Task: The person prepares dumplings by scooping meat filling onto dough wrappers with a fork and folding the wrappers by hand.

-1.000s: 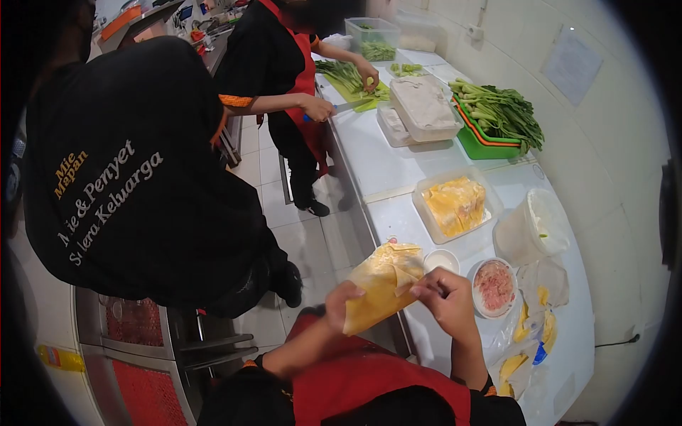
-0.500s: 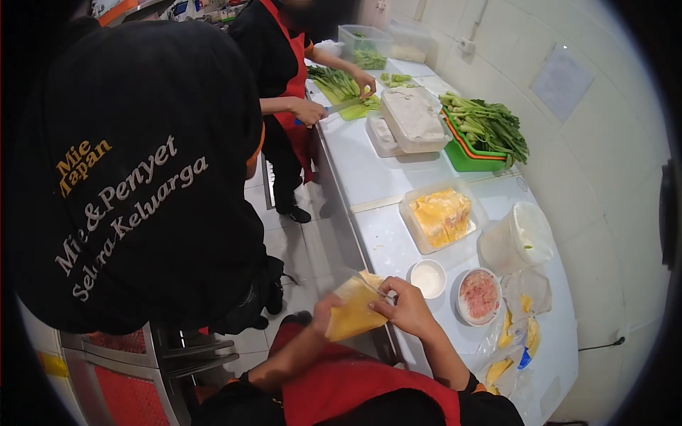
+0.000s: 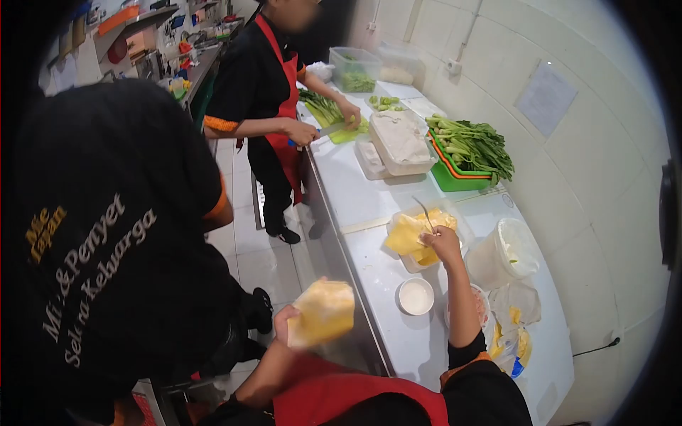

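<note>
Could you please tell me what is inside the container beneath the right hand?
Yellow sheets show inside the container. The right hand and the yellow sheet it holds cover part; what lies there is hidden.

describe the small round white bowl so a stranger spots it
On the white worktable, find the clear rectangular plastic tub by the wearer's right hand. Just nearer the wearer sits the small round white bowl, whitish inside, unlike the partly hidden pink-filled white bowl.

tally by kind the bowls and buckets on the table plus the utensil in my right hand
Bowls: 2 (white-filled bowl, pink-filled bowl partly behind the arm)
Buckets: 1 (white bucket)
Utensils: 1 (thin grey utensil in your right hand)
Total: 4
</note>
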The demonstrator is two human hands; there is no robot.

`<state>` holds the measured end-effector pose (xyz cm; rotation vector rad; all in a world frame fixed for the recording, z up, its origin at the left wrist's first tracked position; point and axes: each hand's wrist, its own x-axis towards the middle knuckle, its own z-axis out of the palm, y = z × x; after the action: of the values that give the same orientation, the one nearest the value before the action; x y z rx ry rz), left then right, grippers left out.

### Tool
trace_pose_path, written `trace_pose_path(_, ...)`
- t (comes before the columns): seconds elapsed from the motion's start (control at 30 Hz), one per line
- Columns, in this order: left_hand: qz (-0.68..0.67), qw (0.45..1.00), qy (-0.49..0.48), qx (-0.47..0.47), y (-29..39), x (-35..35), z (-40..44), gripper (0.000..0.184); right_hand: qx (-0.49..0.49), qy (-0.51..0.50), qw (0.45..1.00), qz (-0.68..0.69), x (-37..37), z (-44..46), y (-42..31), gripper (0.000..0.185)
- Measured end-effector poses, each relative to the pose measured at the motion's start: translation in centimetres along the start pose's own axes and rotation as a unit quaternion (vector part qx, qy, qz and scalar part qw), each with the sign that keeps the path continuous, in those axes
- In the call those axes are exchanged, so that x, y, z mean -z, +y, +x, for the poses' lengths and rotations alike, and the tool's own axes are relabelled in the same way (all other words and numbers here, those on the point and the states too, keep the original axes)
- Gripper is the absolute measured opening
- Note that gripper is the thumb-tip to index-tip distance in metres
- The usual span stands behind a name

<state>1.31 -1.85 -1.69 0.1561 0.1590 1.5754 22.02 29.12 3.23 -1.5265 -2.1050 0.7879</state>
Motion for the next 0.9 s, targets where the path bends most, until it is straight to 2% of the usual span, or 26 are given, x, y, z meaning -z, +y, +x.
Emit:
trace_pose_path(0.07,0.012,1.0,0.005,-0.015,0.3,0.0,-0.2,0.084,-0.012,0.038,0.995,-0.094,-0.9,2.1,2.9,0.021)
trace_pose_path(0.2,0.022,0.999,0.0,-0.031,0.3,0.5,-0.5,0.083,-0.01,0.058,0.997,-0.058,-1.6,2.7,4.9,0.023)
trace_pose_path(0.3,0.009,0.999,0.013,-0.03,-0.1,0.3,-0.3,0.083,-0.007,0.094,0.99,0.104,-1.7,2.8,4.7,0.024)
trace_pose_path(0.43,-0.021,0.999,0.014,-0.034,-0.7,-1.2,0.0,0.081,-0.004,0.164,0.986,0.031,-2.4,3.4,5.9,0.024)
trace_pose_path(0.53,-0.029,0.999,0.013,-0.034,-0.6,-1.1,0.0,0.08,-0.009,0.053,0.998,0.014,-1.0,3.0,5.9,0.028)
trace_pose_path(0.63,-0.034,0.999,0.018,-0.029,-0.6,-1.1,-0.3,0.08,0.0,-0.021,0.997,-0.068,0.5,2.1,4.8,0.029)
trace_pose_path(0.73,-0.026,0.999,0.029,-0.026,-0.6,-1.0,-0.2,0.079,-0.032,-0.021,0.992,-0.12,0.3,2.2,4.6,0.029)
trace_pose_path(0.83,-0.019,0.999,0.036,-0.031,-0.4,-0.5,0.0,0.079,-0.029,0.021,0.991,-0.127,-0.6,2.8,5.3,0.022)
trace_pose_path(0.9,-0.016,0.998,0.045,-0.034,-0.2,0.4,-0.2,0.079,-0.009,0.004,0.996,-0.088,-0.9,3.6,5.4,0.021)
